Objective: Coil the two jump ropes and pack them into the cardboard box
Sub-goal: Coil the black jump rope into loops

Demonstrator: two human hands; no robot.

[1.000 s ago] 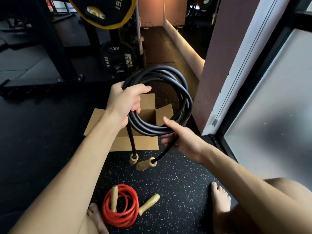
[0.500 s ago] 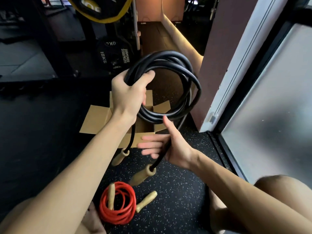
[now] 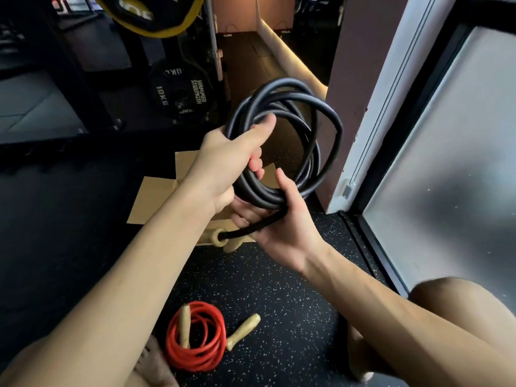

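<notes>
Fingers of my left hand (image 3: pixel 223 163) clamp the black jump rope (image 3: pixel 315 152), coiled in thick glossy loops above the cardboard box (image 3: pixel 150 199). My right hand (image 3: pixel 282 227) cups its lower strands. Red jump rope (image 3: pixel 195 339) lies coiled on the floor (image 3: pixel 279 303).

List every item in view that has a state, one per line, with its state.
black jump rope: coiled, held in the air over the box
left hand: closed around the coil's left side
right hand: gripping the coil's bottom and one rope end
black rope's wooden handle: hanging below the hands
red jump rope: coiled, lying on the floor, not yet packed
cardboard box: flaps open, on the floor
</notes>
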